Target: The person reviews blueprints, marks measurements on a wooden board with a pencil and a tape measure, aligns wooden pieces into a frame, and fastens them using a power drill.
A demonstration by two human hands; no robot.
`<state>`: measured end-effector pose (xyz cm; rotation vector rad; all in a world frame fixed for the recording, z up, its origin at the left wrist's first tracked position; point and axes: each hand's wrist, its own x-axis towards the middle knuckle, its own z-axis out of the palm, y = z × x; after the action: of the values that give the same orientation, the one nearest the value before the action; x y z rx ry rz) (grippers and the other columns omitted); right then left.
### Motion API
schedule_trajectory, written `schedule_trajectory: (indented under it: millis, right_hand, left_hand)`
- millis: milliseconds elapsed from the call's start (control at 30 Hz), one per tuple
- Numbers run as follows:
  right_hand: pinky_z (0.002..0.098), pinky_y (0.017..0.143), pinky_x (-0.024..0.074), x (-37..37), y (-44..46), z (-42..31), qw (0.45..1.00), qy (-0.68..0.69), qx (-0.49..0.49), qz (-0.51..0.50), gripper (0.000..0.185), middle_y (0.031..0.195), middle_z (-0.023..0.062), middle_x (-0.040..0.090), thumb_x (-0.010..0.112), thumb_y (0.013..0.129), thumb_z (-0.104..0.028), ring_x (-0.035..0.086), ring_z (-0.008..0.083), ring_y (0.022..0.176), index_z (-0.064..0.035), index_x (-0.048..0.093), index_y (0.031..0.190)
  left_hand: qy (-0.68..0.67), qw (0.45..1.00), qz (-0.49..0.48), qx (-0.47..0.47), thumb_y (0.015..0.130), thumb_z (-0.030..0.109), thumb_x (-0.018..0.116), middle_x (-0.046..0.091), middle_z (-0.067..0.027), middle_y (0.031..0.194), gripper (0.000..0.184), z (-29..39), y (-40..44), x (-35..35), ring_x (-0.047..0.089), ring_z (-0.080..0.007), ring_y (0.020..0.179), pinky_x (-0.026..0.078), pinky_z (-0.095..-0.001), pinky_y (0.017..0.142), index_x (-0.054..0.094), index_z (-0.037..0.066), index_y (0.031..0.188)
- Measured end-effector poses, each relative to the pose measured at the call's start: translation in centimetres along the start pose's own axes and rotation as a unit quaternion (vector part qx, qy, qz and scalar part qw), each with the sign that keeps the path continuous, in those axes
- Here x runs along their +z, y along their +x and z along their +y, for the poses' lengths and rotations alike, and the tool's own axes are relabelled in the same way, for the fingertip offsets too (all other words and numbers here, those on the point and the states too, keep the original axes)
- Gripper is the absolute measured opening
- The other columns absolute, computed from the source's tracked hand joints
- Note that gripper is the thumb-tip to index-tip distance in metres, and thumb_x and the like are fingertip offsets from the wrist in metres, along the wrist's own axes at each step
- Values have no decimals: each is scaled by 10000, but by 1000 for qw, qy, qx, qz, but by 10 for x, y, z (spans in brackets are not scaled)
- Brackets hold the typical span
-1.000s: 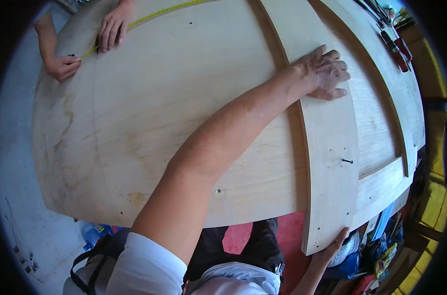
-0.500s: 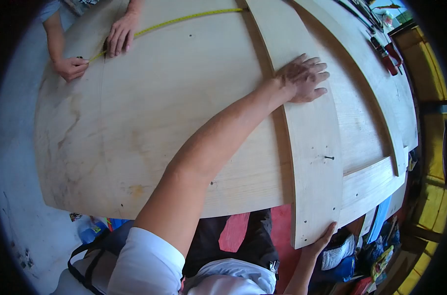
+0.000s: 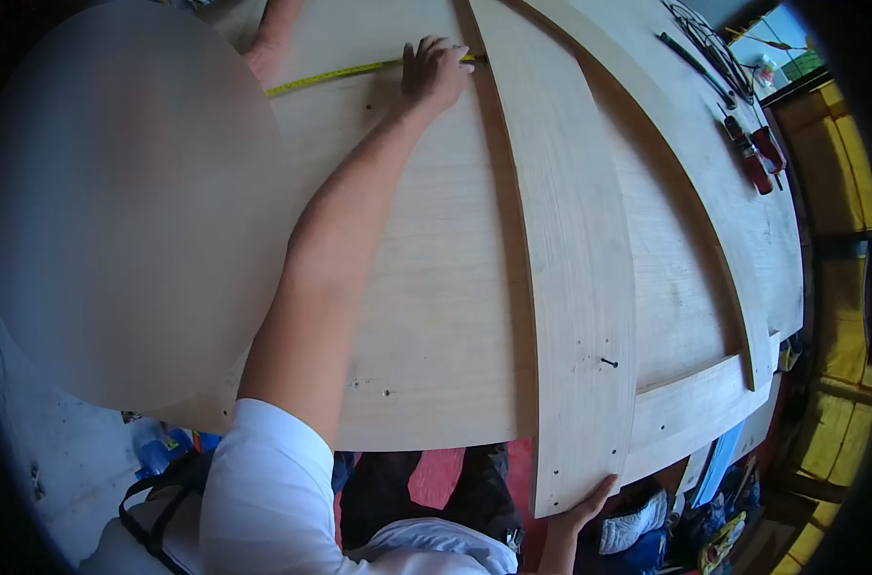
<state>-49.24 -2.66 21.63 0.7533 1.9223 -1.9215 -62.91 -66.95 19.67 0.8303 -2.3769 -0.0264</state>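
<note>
My left hand (image 3: 436, 75) is at the top middle, its bent fingers closed over the yellow tape blade (image 3: 335, 74) beside the long pale board (image 3: 575, 240). The tape shows on both sides of that hand. At the lower right, my right hand (image 3: 586, 506) grips the near end of the same board. This board lies across a large wooden panel (image 3: 436, 287), its near end sticking out past the panel's edge. A dark screw (image 3: 609, 362) stands up from the board. Another person's hand (image 3: 263, 65) is partly visible near the tape's left part.
A curved wooden strip (image 3: 690, 172) and a short crosspiece (image 3: 699, 407) lie on the right. Red-handled tools (image 3: 754, 163), a black bar (image 3: 697, 69) and cables lie at the upper right. A blurred grey oval hides much of the left. Bags and a blue strip (image 3: 716, 470) are below right.
My left hand has left the board and moved up and left to the tape. My right hand stays at the board's end. The view has shifted, and a blurred oval now covers the left side.
</note>
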Motion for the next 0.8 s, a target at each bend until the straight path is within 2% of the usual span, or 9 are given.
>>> schedule_trajectory:
  millis: [33, 133, 433, 533, 633, 700, 733, 767, 800]
  right_hand:
    - [447, 1049, 394, 3, -3, -1, 1000, 7, 5, -3, 752, 1400, 134, 478, 477, 942, -617, 497, 297, 1245, -68, 388, 1448]
    - [443, 1039, 407, 4, -2, -3, 1000, 21, 9, -13, 748, 1394, 134, 483, 468, 948, -616, 507, 296, 1234, -66, 383, 1448]
    - [435, 1060, 406, 8, -4, -5, 999, 16, 27, -2, 755, 1417, 134, 474, 448, 957, -613, 507, 297, 1256, -73, 340, 1474]
    - [448, 1071, 397, 9, -4, -6, 999, 13, 31, -5, 759, 1431, 134, 463, 449, 955, -614, 493, 305, 1273, -78, 331, 1480]
    - [465, 1082, 385, 7, -3, -6, 998, 36, 35, -31, 765, 1442, 133, 450, 463, 950, -607, 474, 318, 1289, -80, 323, 1486]
    - [474, 1088, 379, -4, 4, 4, 997, 67, 39, -26, 766, 1448, 132, 444, 478, 946, -596, 461, 328, 1298, -77, 319, 1488]
    - [480, 1094, 374, -13, 9, 11, 994, 91, 36, -46, 769, 1453, 134, 437, 504, 942, -576, 449, 338, 1308, -76, 313, 1494]
    - [467, 1086, 388, -23, 14, 18, 992, 113, 64, -4, 737, 1446, 135, 443, 533, 946, -536, 464, 326, 1291, -70, 335, 1481]
    - [442, 1077, 401, -34, 20, 28, 999, 31, 16, 7, 700, 1420, 121, 465, 557, 950, -501, 491, 291, 1258, -66, 361, 1462]
  left_hand:
    - [6, 1000, -15, 4, 896, 320, 650, 631, -13, 1241, 311, 1, 7, 4, 515, -223, 1216, 362, -488, 1030, 695, 153, 1155]
    - [13, 999, -45, -8, 907, 316, 632, 643, -2, 1215, 268, 6, 18, 13, 533, -233, 1196, 370, -488, 1009, 707, 176, 1122]
    - [-46, 998, -22, -21, 904, 290, 634, 674, -17, 1109, 189, 2, 24, 27, 587, -259, 1103, 405, -505, 969, 720, 172, 1024]
    - [-54, 997, -41, -47, 890, 296, 650, 665, -19, 1136, 224, 5, 23, 28, 583, -262, 1118, 395, -508, 998, 711, 186, 1075]
    - [-88, 995, -14, -49, 894, 299, 640, 627, -38, 1195, 293, 5, 17, 22, 523, -251, 1226, 271, -618, 1117, 680, 168, 1153]
    - [-60, 994, 96, 4, 860, 290, 675, 632, -87, 1210, 374, -6, 12, 33, 543, -305, 1193, 359, -544, 1058, 654, 146, 1205]
    - [-3, 998, 70, 7, 859, 263, 668, 616, -111, 1236, 380, 15, 3, -6, 511, -317, 1235, 358, -547, 1055, 644, 116, 1209]
    - [-47, 992, 110, 37, 860, 228, 659, 605, -128, 1248, 382, 25, -5, -20, 489, -311, 1267, 358, -526, 1061, 635, 105, 1221]
    - [1, 994, 103, 45, 864, 188, 648, 589, -150, 1265, 404, 39, -22, -33, 492, -317, 1265, 383, -464, 1051, 614, 72, 1249]
